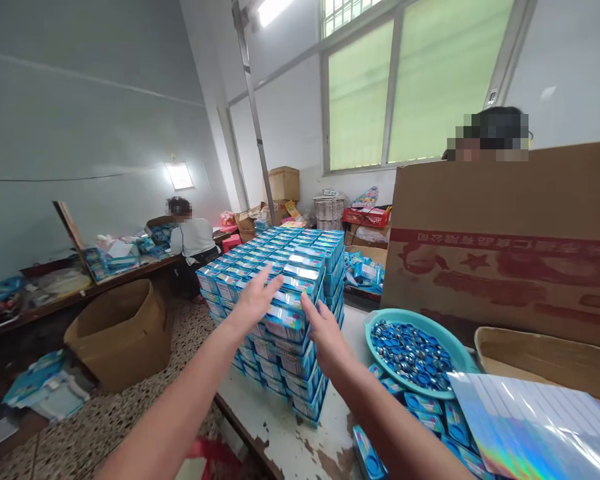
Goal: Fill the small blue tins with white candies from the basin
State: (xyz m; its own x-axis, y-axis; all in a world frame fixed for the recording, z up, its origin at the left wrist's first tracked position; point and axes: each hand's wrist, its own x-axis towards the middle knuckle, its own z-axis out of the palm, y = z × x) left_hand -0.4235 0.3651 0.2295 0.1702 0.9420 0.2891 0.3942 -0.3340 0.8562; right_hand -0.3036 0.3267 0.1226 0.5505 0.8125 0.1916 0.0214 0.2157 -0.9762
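Observation:
A tall block of stacked blue boxes (280, 363) with clear, shiny tops stands on the worktable. My left hand (254, 300) is at the top layer's near left edge, its thumb and fingers apart. Opposite it, my right hand (327, 333) lies along the right side of the stack with its fingers stretched out. Between the two hands sits a blue box (284, 320) at the near corner of the top layer. Whether either palm presses on it, I cannot tell.
Right of the stack, a turquoise basin (373, 323) holds many small blue and silver round pieces. Blue cases (455, 420) and a shiny sheet (540, 420) lie nearby. A large carton (505, 267) partly hides one person; another person (195, 237) sits at the left bench. An open carton (120, 333) stands on the floor.

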